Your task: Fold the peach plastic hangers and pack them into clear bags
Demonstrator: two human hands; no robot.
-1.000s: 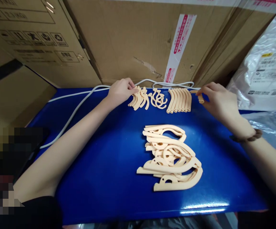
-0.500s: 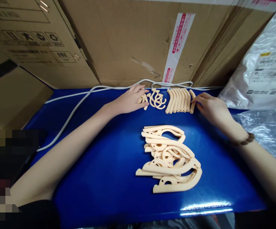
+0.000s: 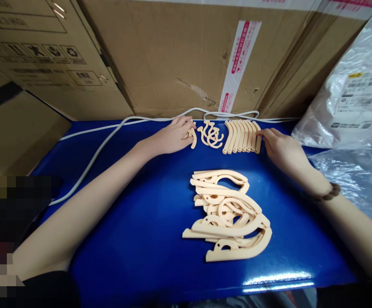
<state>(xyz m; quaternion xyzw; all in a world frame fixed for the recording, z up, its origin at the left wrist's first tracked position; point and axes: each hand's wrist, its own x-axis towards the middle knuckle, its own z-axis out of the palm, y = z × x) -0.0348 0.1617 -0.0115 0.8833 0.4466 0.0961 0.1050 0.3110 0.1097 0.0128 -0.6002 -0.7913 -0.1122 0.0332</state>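
On the blue tabletop, my left hand (image 3: 176, 136) curls its fingers and thumb around a few small beige pieces (image 3: 194, 139), largely hidden under it. Just right of them lies a loose cluster of small beige hooks (image 3: 211, 134). Several curved beige hanger arms (image 3: 239, 136) stand side by side in a neat row. At the row's right end, my right hand (image 3: 280, 147) has its fingertips closed on the last hanger arm (image 3: 258, 143); the thumb is hidden. Nearer to me is a pile of beige folding hangers (image 3: 230, 214), overlapping one another.
Large cardboard boxes (image 3: 173, 55) wall off the back and left. A white cable (image 3: 100, 147) runs along the table's rear and curves forward on the left. A clear plastic-wrapped parcel (image 3: 349, 98) with a label sits at the right.
The last hanger arm has moved left, from slightly apart to close against the row, with my right hand following. My left fingers have drawn in, and the small pieces under them shifted slightly left.
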